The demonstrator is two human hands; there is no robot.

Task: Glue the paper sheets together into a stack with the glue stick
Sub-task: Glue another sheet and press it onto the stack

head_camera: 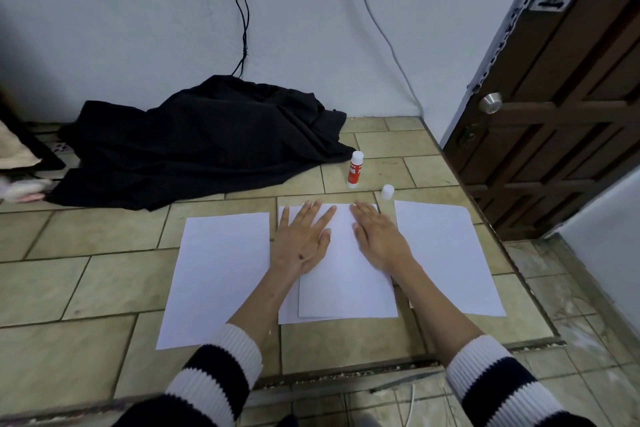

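From the head view, the left hand (pixel 303 239) and right hand (pixel 375 241) lie flat, fingers straight, pressing the top sheet (pixel 346 288), which sits askew over a lower sheet (pixel 288 314) on the tiled floor (pixel 86 288). Single sheets lie left (pixel 218 274) and right (pixel 446 253), with gaps between. The glue stick (pixel 355 170) stands upright beyond, its cap (pixel 387 191) beside it.

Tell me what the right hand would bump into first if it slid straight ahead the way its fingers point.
Likely nothing for a stretch: the right hand would slide off the top sheet between the glue stick and its cap, possibly reaching the black cloth; depth is unclear.
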